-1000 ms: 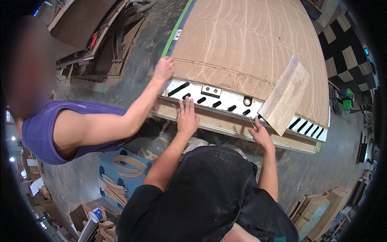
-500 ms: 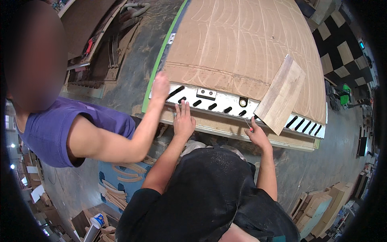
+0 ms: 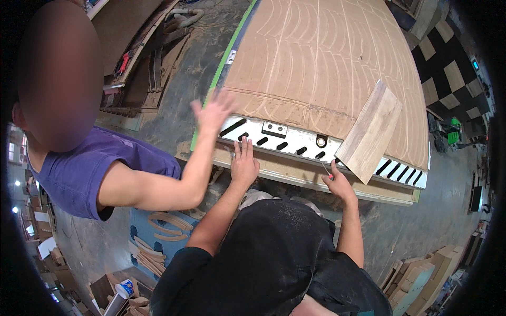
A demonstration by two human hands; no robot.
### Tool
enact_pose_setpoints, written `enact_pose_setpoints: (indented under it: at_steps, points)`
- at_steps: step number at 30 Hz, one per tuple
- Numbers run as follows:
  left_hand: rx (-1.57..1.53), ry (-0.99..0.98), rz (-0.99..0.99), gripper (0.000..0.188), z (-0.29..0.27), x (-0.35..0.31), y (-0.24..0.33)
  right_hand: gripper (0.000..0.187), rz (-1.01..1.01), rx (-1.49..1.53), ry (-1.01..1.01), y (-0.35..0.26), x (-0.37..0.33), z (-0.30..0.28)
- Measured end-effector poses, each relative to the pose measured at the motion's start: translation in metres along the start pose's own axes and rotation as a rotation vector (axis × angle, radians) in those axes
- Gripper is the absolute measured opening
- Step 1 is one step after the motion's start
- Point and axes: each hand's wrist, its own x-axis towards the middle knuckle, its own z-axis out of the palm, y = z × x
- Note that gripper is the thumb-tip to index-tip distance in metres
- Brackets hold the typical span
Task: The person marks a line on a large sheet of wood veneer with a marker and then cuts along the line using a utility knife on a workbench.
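Note:
A large brown panel (image 3: 300, 68) lies before me, its near edge faced with a white strip (image 3: 311, 146) cut with slanted black slots. My left hand (image 3: 244, 169) rests on this strip, fingers stretched out flat near the left slots. Farther right, my right hand (image 3: 341, 185) is closed around a small red-handled tool (image 3: 331, 177) with a thin metal shaft; its exact kind is hard to make out. The shaft points at the strip's lower edge, and I cannot tell whether it touches. A wood-grain plank (image 3: 371, 134) lies slantwise across the panel's edge, just beyond my right hand.
At left, a co-worker in a purple shirt (image 3: 132, 168) reaches a blurred hand (image 3: 216, 109) over the panel's corner. Curved wooden strips (image 3: 166, 226) lie on a blue sheet behind me. Stacked boards (image 3: 421, 282) stand at lower right. A green-and-black machine (image 3: 452, 131) is farther right.
The co-worker's hand has spread its fingers and moves over the panel's left corner. My view has shifted slightly. Both my hands keep nearly the same places on the strip.

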Motion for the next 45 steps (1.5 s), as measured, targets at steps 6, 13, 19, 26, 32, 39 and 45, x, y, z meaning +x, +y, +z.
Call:
enact_pose_setpoints:
  at_steps: [6,13,19,26,32,39,45]
  points:
    - [-0.018,-0.013,0.004,0.083,0.003,0.001,-0.001,0.1,-0.04,-0.02,0.024,0.011,0.005,0.003]
    - [0.002,-0.03,-0.008,0.086,0.008,0.0,-0.003,0.1,-0.069,-0.045,0.033,0.008,0.003,0.002]
    - [-0.059,-0.136,-0.082,0.084,-0.003,0.002,0.005,0.1,-0.088,-0.032,0.052,0.016,0.006,0.004]
    - [-0.045,0.067,-0.001,0.085,0.009,-0.002,-0.002,0.1,-0.074,-0.039,0.03,0.009,0.001,0.002]
    - [-0.062,0.019,-0.048,0.086,0.011,-0.004,0.0,0.1,-0.042,-0.021,0.018,0.005,-0.001,0.001]
    - [-0.07,0.002,-0.072,0.082,0.008,-0.003,0.003,0.099,-0.062,-0.015,0.025,0.01,0.003,0.002]
    - [-0.071,0.006,-0.048,0.081,0.01,-0.005,0.001,0.098,-0.056,-0.014,0.03,0.008,0.0,0.003]
